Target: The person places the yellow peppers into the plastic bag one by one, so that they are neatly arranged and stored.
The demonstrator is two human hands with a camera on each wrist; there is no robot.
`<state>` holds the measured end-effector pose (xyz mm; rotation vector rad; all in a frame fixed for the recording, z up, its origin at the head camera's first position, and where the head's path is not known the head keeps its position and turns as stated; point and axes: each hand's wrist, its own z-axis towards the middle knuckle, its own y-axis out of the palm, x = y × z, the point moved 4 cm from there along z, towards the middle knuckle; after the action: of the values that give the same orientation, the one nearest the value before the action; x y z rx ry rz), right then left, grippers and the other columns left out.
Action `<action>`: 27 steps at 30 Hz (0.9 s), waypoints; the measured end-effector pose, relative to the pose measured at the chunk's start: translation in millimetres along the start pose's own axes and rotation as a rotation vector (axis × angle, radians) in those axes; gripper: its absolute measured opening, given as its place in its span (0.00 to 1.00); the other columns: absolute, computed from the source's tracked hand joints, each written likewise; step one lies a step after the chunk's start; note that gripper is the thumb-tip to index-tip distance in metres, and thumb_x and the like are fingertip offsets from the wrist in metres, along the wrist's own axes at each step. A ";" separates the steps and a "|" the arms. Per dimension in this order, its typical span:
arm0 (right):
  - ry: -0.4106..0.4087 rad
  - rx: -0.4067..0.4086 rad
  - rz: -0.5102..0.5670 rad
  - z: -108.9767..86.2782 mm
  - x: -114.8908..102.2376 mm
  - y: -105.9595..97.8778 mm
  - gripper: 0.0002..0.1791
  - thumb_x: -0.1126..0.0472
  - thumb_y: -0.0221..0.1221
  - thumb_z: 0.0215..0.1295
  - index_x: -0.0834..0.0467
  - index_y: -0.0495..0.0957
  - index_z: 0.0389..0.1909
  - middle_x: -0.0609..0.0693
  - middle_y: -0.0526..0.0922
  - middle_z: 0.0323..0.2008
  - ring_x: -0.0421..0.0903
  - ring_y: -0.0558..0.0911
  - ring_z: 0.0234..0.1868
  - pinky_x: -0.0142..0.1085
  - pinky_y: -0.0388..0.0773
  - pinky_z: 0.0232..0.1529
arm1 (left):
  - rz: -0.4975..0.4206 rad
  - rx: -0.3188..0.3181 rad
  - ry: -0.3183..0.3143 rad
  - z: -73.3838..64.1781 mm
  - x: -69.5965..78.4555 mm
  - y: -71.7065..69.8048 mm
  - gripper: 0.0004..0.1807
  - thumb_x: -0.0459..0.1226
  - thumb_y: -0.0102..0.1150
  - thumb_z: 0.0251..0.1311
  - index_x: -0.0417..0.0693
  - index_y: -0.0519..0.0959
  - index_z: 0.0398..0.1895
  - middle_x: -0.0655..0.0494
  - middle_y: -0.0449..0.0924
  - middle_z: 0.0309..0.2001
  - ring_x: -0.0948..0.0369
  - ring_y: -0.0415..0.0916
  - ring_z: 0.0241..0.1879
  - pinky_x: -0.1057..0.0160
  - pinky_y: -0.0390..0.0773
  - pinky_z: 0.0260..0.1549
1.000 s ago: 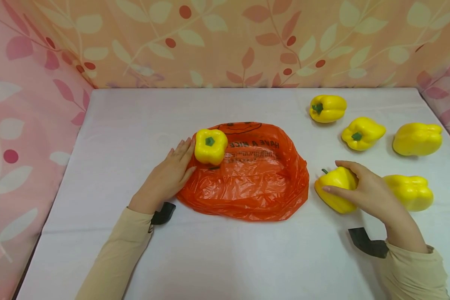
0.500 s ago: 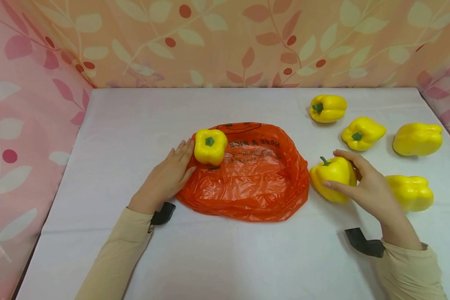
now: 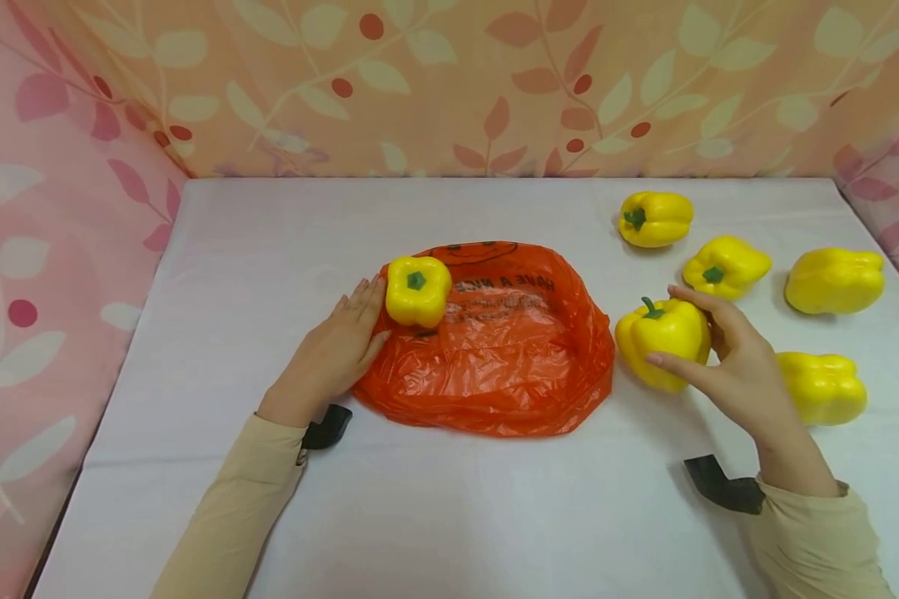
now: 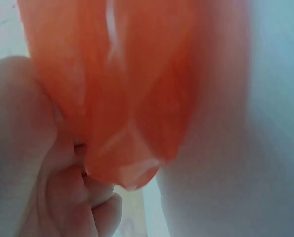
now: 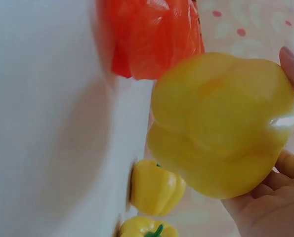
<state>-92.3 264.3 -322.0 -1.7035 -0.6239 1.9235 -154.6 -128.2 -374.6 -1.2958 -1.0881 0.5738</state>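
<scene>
A yellow bell pepper [image 3: 663, 341], green stem upward, is gripped between the thumb and fingers of my right hand [image 3: 742, 366]. The right wrist view shows this pepper [image 5: 223, 123] raised off the table, its lobed underside facing the camera. Just left of it lies an orange-red plastic bag [image 3: 494, 366], spread with its mouth up and its rim turned out. Inside the bag at the left stands another bell pepper [image 3: 418, 291]. My left hand [image 3: 337, 345] rests with straight fingers along the bag's left side. Close up in the left wrist view, the bag [image 4: 132, 98] hangs beside the fingers.
Behind and beside my right hand lie several more bell peppers, among them one at the back [image 3: 655, 219], one at the far right [image 3: 834, 280] and one by the wrist [image 3: 824, 388]. The white-covered table [image 3: 434, 516] ends at a patterned curtain [image 3: 449, 91].
My right hand has moved left and away from me with the bell pepper, lifting it and turning it more upright beside the bag. The left hand has stayed in place.
</scene>
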 end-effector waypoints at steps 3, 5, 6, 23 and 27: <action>-0.032 0.008 0.016 4.3 -6.9 1.3 0.41 0.73 0.69 0.48 0.58 0.65 0.65 0.48 0.68 0.61 0.36 0.63 0.63 0.17 0.58 0.60 | 0.002 0.004 -0.007 1.4 -0.5 0.1 0.38 0.43 0.46 0.70 0.35 0.42 0.73 0.42 0.43 0.73 0.50 0.39 0.73 0.49 0.46 0.68; -0.057 0.000 0.027 7.5 -11.5 3.4 0.41 0.74 0.69 0.47 0.59 0.65 0.65 0.48 0.68 0.61 0.36 0.64 0.61 0.17 0.58 0.59 | 0.003 0.005 -0.010 2.6 -0.8 0.6 0.38 0.43 0.46 0.70 0.35 0.42 0.73 0.42 0.43 0.73 0.50 0.39 0.73 0.49 0.46 0.68; -0.070 -0.004 0.034 9.1 -13.9 4.6 0.41 0.74 0.69 0.47 0.59 0.66 0.65 0.49 0.68 0.61 0.36 0.64 0.61 0.17 0.59 0.59 | 0.005 0.005 -0.012 3.2 -1.1 0.9 0.38 0.43 0.46 0.70 0.35 0.42 0.73 0.42 0.43 0.73 0.50 0.39 0.73 0.49 0.46 0.68; -0.320 -0.079 0.094 36.5 -59.7 33.6 0.42 0.77 0.71 0.41 0.60 0.69 0.63 0.50 0.72 0.59 0.37 0.69 0.57 0.24 0.64 0.58 | 0.008 0.026 -0.017 7.0 -0.2 1.5 0.38 0.43 0.45 0.70 0.35 0.42 0.73 0.42 0.43 0.73 0.50 0.39 0.72 0.49 0.47 0.68; -0.328 -0.091 0.063 42.8 -66.8 40.8 0.42 0.74 0.72 0.42 0.57 0.69 0.63 0.51 0.73 0.59 0.36 0.69 0.57 0.25 0.63 0.58 | 0.011 0.028 -0.019 7.6 0.8 0.2 0.38 0.42 0.45 0.70 0.35 0.42 0.73 0.42 0.43 0.73 0.50 0.39 0.72 0.49 0.46 0.68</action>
<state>-130.8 189.8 -291.5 -1.4850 -0.7961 2.2748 -160.9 -123.9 -375.3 -1.2751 -1.0853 0.6088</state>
